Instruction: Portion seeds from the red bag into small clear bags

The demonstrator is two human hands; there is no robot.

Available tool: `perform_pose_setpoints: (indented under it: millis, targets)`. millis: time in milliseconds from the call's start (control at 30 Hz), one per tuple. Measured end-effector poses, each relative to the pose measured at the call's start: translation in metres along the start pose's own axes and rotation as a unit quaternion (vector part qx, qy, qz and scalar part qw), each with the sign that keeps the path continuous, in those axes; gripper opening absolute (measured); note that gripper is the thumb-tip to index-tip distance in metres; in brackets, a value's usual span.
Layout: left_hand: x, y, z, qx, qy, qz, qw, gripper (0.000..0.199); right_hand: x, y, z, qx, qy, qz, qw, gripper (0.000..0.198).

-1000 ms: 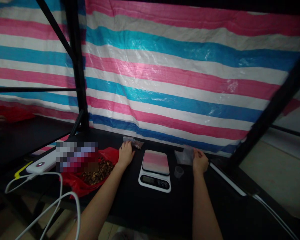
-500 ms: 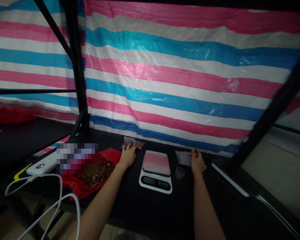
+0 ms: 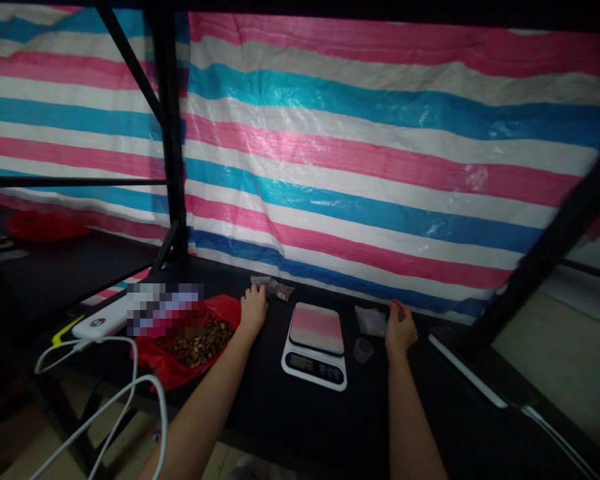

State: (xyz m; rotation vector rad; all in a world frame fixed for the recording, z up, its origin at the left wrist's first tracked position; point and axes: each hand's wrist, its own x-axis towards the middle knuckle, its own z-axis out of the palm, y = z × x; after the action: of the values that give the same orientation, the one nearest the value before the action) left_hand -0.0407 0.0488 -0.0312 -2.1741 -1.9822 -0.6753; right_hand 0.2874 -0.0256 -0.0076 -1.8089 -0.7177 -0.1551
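My left hand (image 3: 254,310) reaches to the back of the black table, palm down. Its fingers rest at the left part of a small clear plastic bag (image 3: 283,292) with brown bits inside. Beside the right edge of a stack of empty-looking clear plastic bags (image 3: 371,321) is my right hand (image 3: 401,328). Its fingers are loosely bent and apart, and I see nothing between them. Between my hands stands a white kitchen scale (image 3: 316,328) with nothing on its plate. A small clear plastic cup (image 3: 363,350) sits right of the scale, below the bags.
Left of my left arm lies a red plastic bag (image 3: 155,363), opened around brown, nut-like pieces (image 3: 205,341). A white device (image 3: 100,323) with a cable (image 3: 135,380) is farther left. A flat white-edged object (image 3: 467,370) lies right. Striped sheeting (image 3: 350,160) and black posts (image 3: 173,147) stand behind.
My left hand has slid slightly left over the bag of brown bits, uncovering more of its right part. My right hand has shifted slightly. The whole view has swung a little left.
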Motion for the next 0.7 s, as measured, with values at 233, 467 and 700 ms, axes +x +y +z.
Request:
perform_pose_setpoints:
  millis: [233, 467, 700]
  targets:
    - [0.002, -0.004, -0.006, -0.029, 0.037, 0.012, 0.999, 0.029, -0.037, -0.061, -0.002, 0.128, -0.050, -0.191, 0.972, 0.031]
    - [0.006, -0.006, -0.012, -0.199, 0.114, 0.001, 0.973, 0.016, -0.086, -0.096, 0.010, 0.193, -0.230, -0.244, 0.922, 0.028]
    - [-0.012, 0.032, -0.036, -0.381, 0.202, 0.141, 0.891, 0.015, -0.123, -0.106, 0.029, 0.250, -0.397, -0.177, 0.865, 0.039]
